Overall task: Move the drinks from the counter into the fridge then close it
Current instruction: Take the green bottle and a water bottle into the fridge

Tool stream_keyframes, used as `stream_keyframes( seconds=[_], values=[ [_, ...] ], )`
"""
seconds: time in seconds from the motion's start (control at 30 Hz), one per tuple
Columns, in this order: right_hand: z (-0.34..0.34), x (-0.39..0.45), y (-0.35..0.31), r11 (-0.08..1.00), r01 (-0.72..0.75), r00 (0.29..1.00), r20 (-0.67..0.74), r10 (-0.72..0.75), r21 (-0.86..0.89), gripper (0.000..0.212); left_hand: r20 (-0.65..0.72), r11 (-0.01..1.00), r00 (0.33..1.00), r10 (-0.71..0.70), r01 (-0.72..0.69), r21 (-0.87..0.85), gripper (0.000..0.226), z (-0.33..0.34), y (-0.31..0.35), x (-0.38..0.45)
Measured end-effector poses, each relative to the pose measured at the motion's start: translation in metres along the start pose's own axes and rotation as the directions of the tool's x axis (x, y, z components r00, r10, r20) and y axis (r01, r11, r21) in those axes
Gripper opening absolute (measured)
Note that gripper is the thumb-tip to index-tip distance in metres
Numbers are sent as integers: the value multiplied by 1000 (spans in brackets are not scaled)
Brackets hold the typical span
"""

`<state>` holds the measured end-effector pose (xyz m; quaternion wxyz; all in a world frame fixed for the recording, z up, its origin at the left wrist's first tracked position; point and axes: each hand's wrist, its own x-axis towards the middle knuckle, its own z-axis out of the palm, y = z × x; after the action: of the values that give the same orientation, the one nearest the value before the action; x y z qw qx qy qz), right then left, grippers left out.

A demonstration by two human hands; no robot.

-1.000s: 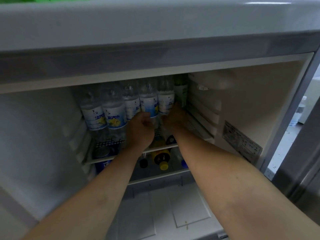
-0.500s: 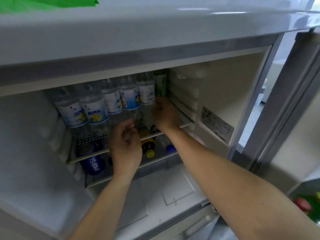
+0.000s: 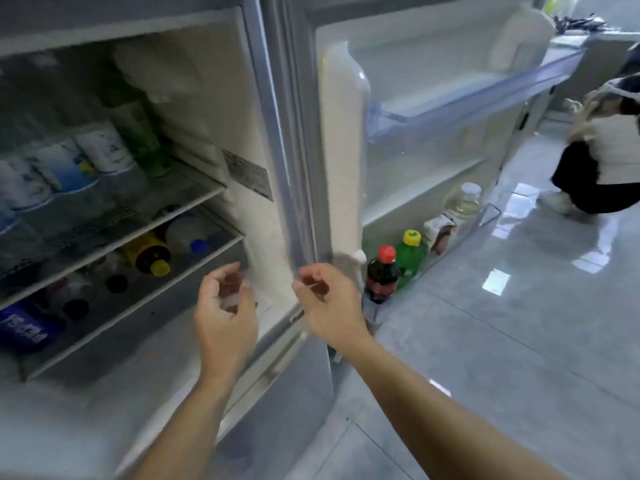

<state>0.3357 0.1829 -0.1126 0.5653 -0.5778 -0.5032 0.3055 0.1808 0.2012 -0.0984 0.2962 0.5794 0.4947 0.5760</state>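
The fridge (image 3: 263, 140) stands open on the left, its door (image 3: 346, 140) swung out to the right. Several water bottles (image 3: 62, 171) and a green bottle (image 3: 138, 133) stand on the upper shelf. Below them lie a yellow-capped bottle (image 3: 149, 252), a blue-capped bottle (image 3: 185, 233) and a blue Pepsi can (image 3: 26, 329). My left hand (image 3: 225, 306) hovers in front of the shelves with curled fingers, holding nothing. My right hand (image 3: 327, 303) is at the fridge's front edge, also holding nothing.
The door's bottom rack holds a red-capped cola bottle (image 3: 382, 271), a green yellow-capped bottle (image 3: 412, 254), a carton (image 3: 440, 230) and a jar (image 3: 465, 200). A person (image 3: 602, 147) crouches on the glossy tiled floor (image 3: 519, 341) at the far right.
Both hands have pulled back out of the upper shelf and let go of the bottles. The view has swung right, bringing the open door and the floor into sight.
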Motion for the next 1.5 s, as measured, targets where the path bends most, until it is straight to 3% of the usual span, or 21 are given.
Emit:
stream_keyframes(
  seconds=[0.1, 0.2, 0.33, 0.43, 0.57, 0.83, 0.93, 1.13, 1.5],
  values=[
    [-72, -53, 36, 988, -141, 984, -116, 134, -56, 12, 119, 1000, 993, 0, -2, 16, 37, 37, -1, -58],
    [-148, -112, 76, 940, -325, 925, -241, 294, -101, 15, 287, 997, 956, -54, 37, 64, 36, 70, -14, -120],
    [-237, -202, 129, 803, -594, 758, -361, 543, -41, 25, 520, 981, 835, -180, 112, 159, 37, 104, -38, -196],
    [-285, -264, 158, 699, -713, 611, -444, 656, 52, 26, 613, 943, 721, -322, 185, 277, 33, 120, -59, -237],
    [-323, -321, 187, 602, -779, 455, -501, 736, 176, 28, 626, 822, 543, -559, 266, 504, 27, 132, -91, -271],
    [-347, -395, 216, 375, -860, 156, -521, 839, 345, 30, 449, 476, 196, -872, 118, 872, 45, 129, -155, -297],
    [-349, -415, 215, 273, -876, 36, -510, 859, 398, 32, 433, 453, 157, -888, 133, 882, 42, 150, -156, -296],
    [-351, -437, 213, 140, -849, -138, -472, 871, 509, 27, 503, 511, 94, -859, 127, 850, 39, 231, -145, -276],
    [-414, -451, 253, -86, -786, -378, -366, 850, 612, 15, 612, 612, 95, -785, 274, 742, 39, 444, -109, -262]
  ],
)
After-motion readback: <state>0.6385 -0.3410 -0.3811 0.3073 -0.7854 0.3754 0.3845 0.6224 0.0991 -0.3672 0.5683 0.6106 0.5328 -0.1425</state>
